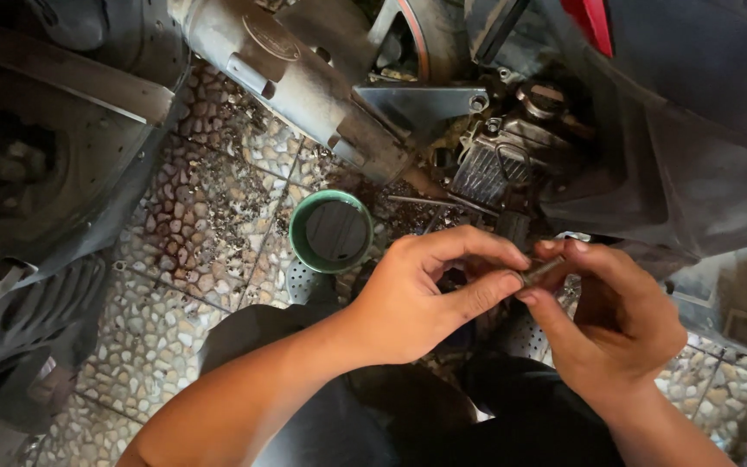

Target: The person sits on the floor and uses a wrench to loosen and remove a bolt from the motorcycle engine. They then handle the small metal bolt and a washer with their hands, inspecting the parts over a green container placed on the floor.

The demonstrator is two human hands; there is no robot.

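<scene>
I see both hands pinching 1 small dark metal part [543, 270]: left hand [421, 298] closed on its left end, right hand [616, 320] on its right, just below the engine [503, 164], green cup [331, 231] nearby

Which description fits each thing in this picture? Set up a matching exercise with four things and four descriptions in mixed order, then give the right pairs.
Things
1. Green round container
2. Small dark metal part
3. Exhaust pipe
4. Pebble-patterned floor

Descriptions
A. grey, slanting across the top
B. pinched between fingers of left hand and right hand
C. littered with small debris
D. standing on the floor, left of the hands

Pairs: 1-D, 2-B, 3-A, 4-C
</scene>
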